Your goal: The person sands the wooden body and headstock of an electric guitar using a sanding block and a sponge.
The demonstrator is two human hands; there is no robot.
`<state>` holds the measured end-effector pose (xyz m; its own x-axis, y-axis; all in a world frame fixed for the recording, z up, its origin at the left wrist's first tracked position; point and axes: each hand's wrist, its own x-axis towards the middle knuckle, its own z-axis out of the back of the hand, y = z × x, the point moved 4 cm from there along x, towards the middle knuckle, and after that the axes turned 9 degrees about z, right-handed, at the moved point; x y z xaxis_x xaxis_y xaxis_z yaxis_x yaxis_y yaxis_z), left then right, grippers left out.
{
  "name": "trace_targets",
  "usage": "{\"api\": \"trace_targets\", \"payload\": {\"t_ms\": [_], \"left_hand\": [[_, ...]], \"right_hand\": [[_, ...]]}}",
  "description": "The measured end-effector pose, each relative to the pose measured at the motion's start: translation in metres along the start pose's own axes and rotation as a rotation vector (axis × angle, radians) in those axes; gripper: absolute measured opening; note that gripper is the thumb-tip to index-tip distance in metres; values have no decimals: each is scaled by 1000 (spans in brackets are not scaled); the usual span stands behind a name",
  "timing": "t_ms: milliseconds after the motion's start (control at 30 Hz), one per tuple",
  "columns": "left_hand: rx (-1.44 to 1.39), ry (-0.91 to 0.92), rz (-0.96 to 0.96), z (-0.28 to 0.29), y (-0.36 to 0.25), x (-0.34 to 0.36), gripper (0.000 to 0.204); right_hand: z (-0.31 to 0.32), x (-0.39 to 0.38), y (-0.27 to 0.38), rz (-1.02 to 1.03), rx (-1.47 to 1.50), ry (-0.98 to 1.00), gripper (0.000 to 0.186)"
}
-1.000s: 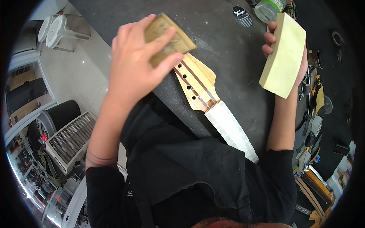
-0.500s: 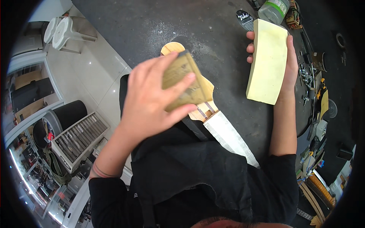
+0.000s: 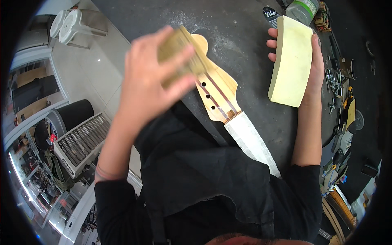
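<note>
A pale wooden guitar headstock [image 3: 222, 83] lies on the dark bench, with two dark stripes and several round holes showing. Its neck [image 3: 250, 136] is wrapped in white tape and runs toward my body. My left hand [image 3: 145, 79], blurred by motion, grips a worn brownish piece of sandpaper [image 3: 175, 49] over the left edge of the headstock near its tip. Whether the paper touches the wood I cannot tell. To the right, my right hand [image 3: 315, 77] holds a pale yellow foam block [image 3: 291, 61] above the bench, fingers and thumb along its sides.
Whitish dust [image 3: 220, 38] is scattered on the bench [image 3: 253, 53] beyond the headstock. A clear bottle [image 3: 301, 11] stands at the far right, beside small metal parts and tools [image 3: 335, 81]. White stools [image 3: 71, 26] and a slatted metal case [image 3: 83, 139] are on the left.
My left hand and the sandpaper have moved away from me, up toward the headstock's tip, uncovering the holes and stripes. The right hand still holds the foam block.
</note>
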<state>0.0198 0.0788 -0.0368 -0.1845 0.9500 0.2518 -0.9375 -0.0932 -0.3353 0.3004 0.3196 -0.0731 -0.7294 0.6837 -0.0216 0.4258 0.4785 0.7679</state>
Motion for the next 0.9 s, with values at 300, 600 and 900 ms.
{"api": "trace_targets", "payload": {"t_ms": [300,600,900], "left_hand": [[10,-14,38,1,10,3,69],[-11,-19,45,0,-1,-2,72],[10,51,99,2,-32,-23,73]], "right_hand": [[1,2,0,-3,11,55,88],[3,3,0,-1,-23,49,87],[8,1,2,4,-139,32,83]]}}
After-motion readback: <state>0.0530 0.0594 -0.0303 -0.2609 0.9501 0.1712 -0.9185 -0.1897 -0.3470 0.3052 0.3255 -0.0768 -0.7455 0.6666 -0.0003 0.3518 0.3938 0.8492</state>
